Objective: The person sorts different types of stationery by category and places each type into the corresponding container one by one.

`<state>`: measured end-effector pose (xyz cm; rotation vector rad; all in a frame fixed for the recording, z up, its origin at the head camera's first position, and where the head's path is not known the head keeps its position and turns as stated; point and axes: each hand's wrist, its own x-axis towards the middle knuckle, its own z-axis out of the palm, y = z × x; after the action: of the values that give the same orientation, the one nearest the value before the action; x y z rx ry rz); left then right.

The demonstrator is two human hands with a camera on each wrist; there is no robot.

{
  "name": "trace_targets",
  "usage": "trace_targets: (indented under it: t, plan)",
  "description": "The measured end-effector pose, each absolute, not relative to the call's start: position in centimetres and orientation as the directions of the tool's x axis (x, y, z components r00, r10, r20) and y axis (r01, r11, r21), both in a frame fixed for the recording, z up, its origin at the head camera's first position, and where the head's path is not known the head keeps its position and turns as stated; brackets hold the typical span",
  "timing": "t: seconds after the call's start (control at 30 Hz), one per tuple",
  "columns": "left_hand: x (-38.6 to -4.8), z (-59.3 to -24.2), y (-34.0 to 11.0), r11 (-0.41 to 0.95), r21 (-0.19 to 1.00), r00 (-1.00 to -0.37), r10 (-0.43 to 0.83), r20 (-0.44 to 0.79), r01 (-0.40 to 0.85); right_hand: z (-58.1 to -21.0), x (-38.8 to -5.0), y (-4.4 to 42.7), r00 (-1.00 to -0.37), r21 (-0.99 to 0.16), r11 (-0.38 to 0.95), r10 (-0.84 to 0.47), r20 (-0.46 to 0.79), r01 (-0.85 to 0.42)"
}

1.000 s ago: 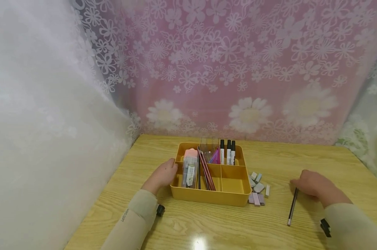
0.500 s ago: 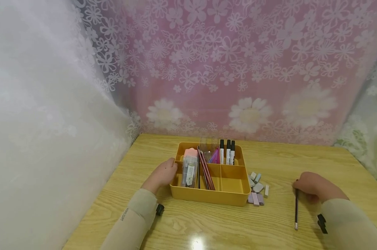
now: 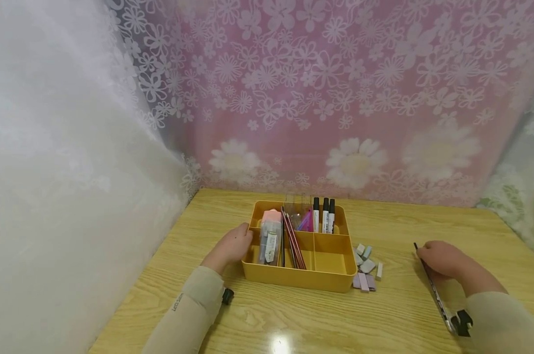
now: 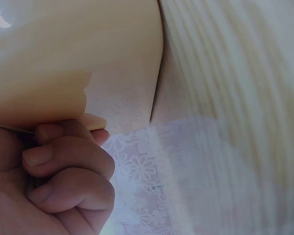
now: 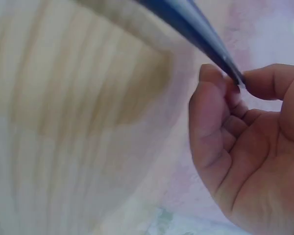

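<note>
My left hand (image 3: 232, 245) grips the left wall of a yellow compartment organizer (image 3: 299, 281); in the left wrist view its curled fingers (image 4: 83, 156) meet the organizer's edge. Over at the right, my right hand (image 3: 443, 259) pinches a dark pencil (image 3: 435, 290) between thumb and fingertips. One end pokes out past the fingers, and the pale end slants back toward the wrist. Seen from the right wrist, the pencil (image 5: 196, 29) is a dark blurred shaft reaching the thumb (image 5: 267, 81). Several striped pencils (image 3: 295, 243) lean in the organizer's front middle compartment.
The organizer also holds a clear case with a pink top (image 3: 270, 243), black-capped markers (image 3: 325, 219) and a purple set square (image 3: 307, 221). Several small erasers (image 3: 367, 266) lie against its right side on the wooden table (image 3: 258, 324). A floral curtain (image 3: 293, 98) hangs behind.
The pencil's pale end has swung right toward the right wrist, and its other end now shows beyond the fingertips. The left hand and organizer have stayed put.
</note>
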<state>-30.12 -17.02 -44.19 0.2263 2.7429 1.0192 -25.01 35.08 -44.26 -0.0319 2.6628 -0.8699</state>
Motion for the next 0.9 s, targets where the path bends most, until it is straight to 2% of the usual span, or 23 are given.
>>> trace_targets:
  t: [0.23,0.43,0.67,0.9]
  plan:
    - [-30.2,-44.4,-16.9,0.738,0.673,-0.967,0.205,-0.15,0.052,-41.3,-25.0,31.8,-0.966,-0.686,0.728,-0.163,-0.199,0.019]
    - [-30.0,-44.2,-16.9,0.74,0.671,-0.967,0.206,-0.151,0.053,-37.7,-24.0,27.1,-0.974,-0.724,0.681,-0.218,-0.061,-0.108]
    - [-29.9,-43.9,-16.9,0.729,0.682,-0.966,0.211,-0.149,0.053,-34.0,-22.7,21.2,-0.954,-0.776,0.58,-0.284,0.091,-0.247]
    - [-29.9,-44.0,-17.0,0.729,0.684,-0.967,0.198,-0.161,0.036,-32.8,-22.6,17.1,-0.924,-0.794,0.478,-0.264,0.277,-0.374]
